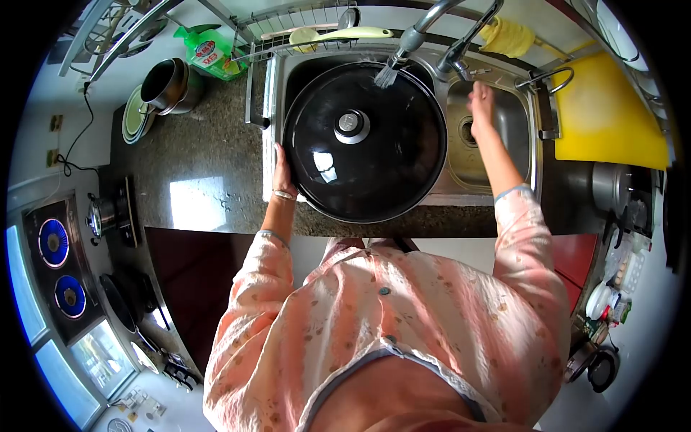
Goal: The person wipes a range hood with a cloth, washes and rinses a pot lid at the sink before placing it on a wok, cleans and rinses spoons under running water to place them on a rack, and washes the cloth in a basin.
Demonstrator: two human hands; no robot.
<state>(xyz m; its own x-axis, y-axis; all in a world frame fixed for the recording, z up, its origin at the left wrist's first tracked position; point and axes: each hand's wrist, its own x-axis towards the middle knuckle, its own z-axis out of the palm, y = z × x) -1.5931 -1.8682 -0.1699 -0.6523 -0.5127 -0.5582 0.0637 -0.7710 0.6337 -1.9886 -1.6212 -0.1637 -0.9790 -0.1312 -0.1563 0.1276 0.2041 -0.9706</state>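
Observation:
A large round black lid (392,173) with a silver knob lies across the left basin of the steel sink. Water from the grey faucet (412,42) splashes on its far part. My left hand (282,173) holds the lid's left rim, fingers along the edge, a bracelet at the wrist. Over the right basin (461,165), my right hand (482,104) is raised just below the faucet's base, apart from the lid. Nothing shows in it, and its slightly blurred fingers look loosely bent with the thumb apart. What lies under the lid is hidden.
Left of the sink are stacked pots (167,85), plates (134,115) and a green bottle (209,52). A wire rack holding a pale-handled utensil (353,33) runs behind. At right stand a yellow board (608,108) and a yellow cloth (507,37). A stove (61,266) is far left.

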